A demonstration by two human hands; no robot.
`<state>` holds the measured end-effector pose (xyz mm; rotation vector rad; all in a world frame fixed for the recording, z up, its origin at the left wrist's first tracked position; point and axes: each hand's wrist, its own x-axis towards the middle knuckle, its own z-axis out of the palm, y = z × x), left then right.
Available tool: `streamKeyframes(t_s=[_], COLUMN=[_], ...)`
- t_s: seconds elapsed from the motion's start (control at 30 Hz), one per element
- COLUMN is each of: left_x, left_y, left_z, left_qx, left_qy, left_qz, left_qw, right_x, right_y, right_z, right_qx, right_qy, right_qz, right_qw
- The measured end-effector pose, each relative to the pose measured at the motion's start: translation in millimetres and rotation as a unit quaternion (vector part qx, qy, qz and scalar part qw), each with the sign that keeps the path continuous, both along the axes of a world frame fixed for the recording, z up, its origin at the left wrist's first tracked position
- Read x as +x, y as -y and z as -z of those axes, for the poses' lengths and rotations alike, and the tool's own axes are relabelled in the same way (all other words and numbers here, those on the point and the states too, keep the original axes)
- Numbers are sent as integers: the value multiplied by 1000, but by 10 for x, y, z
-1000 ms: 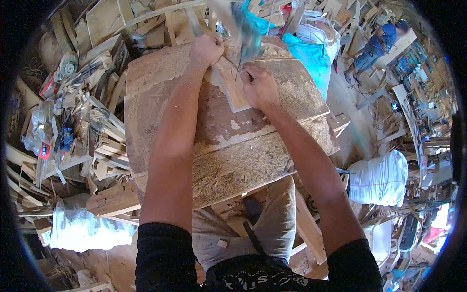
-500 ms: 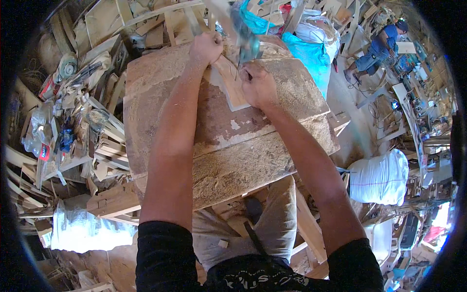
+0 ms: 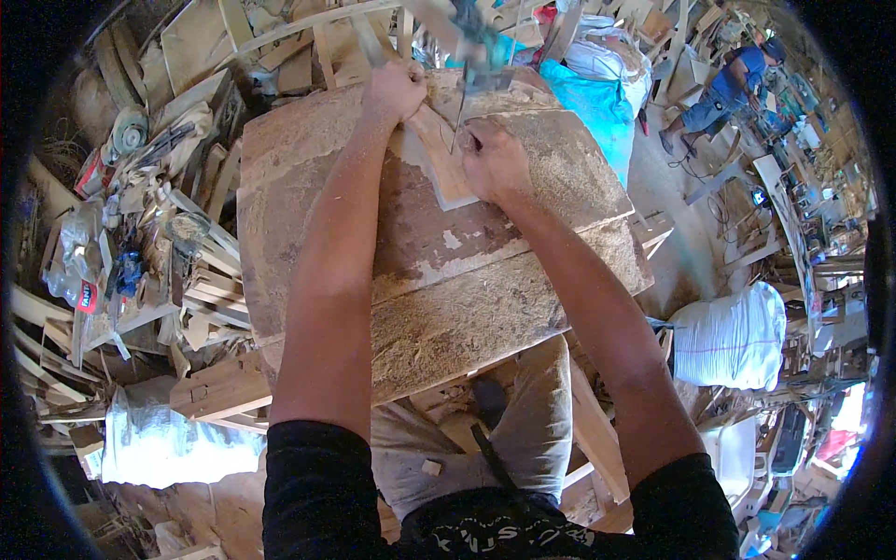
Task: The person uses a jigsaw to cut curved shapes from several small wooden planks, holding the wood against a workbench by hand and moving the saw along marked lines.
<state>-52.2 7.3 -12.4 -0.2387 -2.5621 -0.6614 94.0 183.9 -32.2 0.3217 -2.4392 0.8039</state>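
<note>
A pale wooden board (image 3: 446,170) with a curved edge lies flat on a sawdust-covered saw table (image 3: 317,215). My left hand (image 3: 396,91) is closed on its far end. Nearer me, my right hand (image 3: 493,159) is curled with bent fingers against the board's right side. Between the two hands, a thin upright saw blade (image 3: 460,110) comes down to the wood from a blurred greenish saw guide (image 3: 482,58). My fingertips are partly hidden by the backs of my hands.
Thick sawdust (image 3: 467,322) covers the table's near part. Wood offcuts (image 3: 219,271) crowd the left. A turquoise sack (image 3: 590,112) stands beyond the table's right corner, a white sack (image 3: 730,336) at right. Another person (image 3: 733,86) bends over work at the far right.
My hands and the board stay almost in place. The saw guide shows slightly higher and further right, and the whole view has shifted a little.
</note>
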Motion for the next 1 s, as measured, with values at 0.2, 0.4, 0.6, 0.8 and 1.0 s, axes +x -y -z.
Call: streamKeyframes(t_s=[0.2, 0.4, 0.6, 0.8, 1.0], left_x=[-203, -176, -229, -224, -177], left_y=[241, 165, 236, 79, 129], left_z=[98, 56, 113, 123, 58], left_qx=[-33, -18, 12, 35, 0], left_qy=[7, 1, -2, 6, 8], left_qz=[-19, 15, 34, 45, 27], left_qw=[999, 1000, 999, 998, 1000], right_x=[56, 43, 22, -67, -41], right_y=[205, 152, 152, 62, 113], right_z=[-97, -78, -79, 3, -64], right_qx=[6, 1, 22, 30, 11], right_qy=[1, 9, 31, 35, 33], right_qz=[6, 14, 16, 54, 12], right_qw=[1000, 1000, 999, 997, 999])
